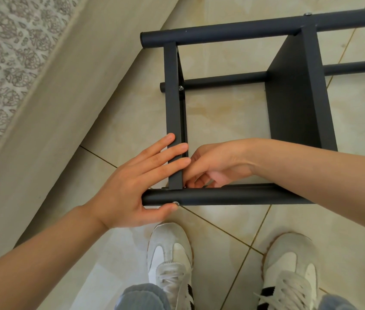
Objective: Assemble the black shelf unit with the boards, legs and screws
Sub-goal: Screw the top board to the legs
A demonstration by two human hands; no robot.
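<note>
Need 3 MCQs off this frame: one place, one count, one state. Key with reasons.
1. Where does the left hand lie?
A. on a toolbox
B. across the end board at the near leg
C. in a pocket

2. How many boards show?
A. two
B. four
C. none

3. The left hand's fingers are:
A. fisted
B. round a screwdriver
C. straight

Key:
1 B, the fingers cross the board's edge just above the near leg.
2 A, only the end board and the middle board show.
3 C, they lie flat and extended on the board.
</note>
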